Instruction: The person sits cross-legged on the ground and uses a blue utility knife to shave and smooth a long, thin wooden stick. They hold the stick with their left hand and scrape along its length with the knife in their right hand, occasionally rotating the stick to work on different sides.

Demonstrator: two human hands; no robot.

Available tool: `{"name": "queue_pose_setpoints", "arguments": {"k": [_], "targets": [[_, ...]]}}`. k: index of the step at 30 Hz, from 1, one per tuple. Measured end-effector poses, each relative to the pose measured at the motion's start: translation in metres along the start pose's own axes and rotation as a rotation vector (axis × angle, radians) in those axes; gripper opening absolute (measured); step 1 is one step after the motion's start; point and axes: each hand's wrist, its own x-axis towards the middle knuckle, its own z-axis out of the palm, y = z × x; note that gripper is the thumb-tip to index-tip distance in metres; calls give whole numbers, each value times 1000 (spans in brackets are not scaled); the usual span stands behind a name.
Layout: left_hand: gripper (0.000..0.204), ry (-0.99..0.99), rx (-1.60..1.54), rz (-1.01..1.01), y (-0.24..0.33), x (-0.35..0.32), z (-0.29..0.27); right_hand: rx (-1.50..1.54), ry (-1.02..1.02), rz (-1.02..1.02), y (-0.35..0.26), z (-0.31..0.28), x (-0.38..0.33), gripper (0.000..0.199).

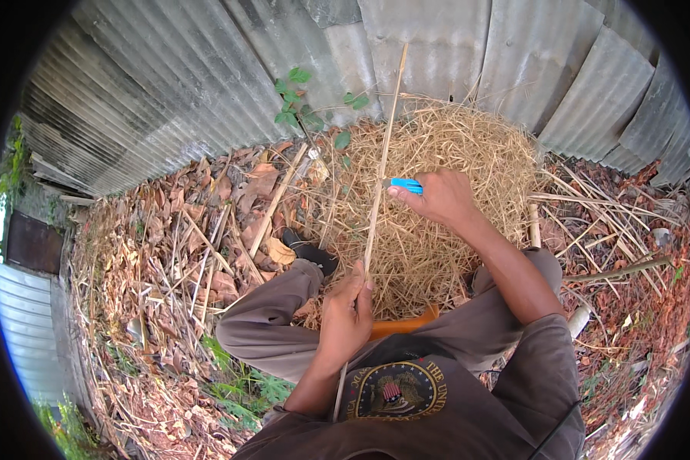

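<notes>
A long, thin bamboo strip [392, 115] slants away from my lap toward the metal wall. My left hand [345, 310] is closed around its lower part, and the tail of the strip passes below the hand against my shirt. Farther up the strip, my right hand [446, 198] grips a blue-handled knife [406, 185]. Its short dark tip meets the strip from the right side; the cutting edge is too small to make out. Under both hands spreads a heap of pale shavings [468, 146] between my bent legs.
Corrugated metal sheets [429, 61] stand as a wall beyond the heap. Dry leaves [169, 253] and sticks cover the ground at left. Loose strips [590, 201] and a thicker stick [621, 271] lie at right. Something orange [402, 326] sits between my legs.
</notes>
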Motion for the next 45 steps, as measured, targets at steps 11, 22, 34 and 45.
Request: {"name": "queue_pose_setpoints", "arguments": {"k": [11,22,34,45], "targets": [[33,-83,3,84,8,-20,-9,-10,73,-40,14,0,-10,81],[34,-143,-71,92,19,-51,-14,-109,209,68,62,-29,15,82],[36,-180,-77,161,4,-89,-27,-379,190,174,153,-54,32,82],[16,-107,-290,-211,-5,-105,-49,71,371,796,213,-91,19,90]]}}
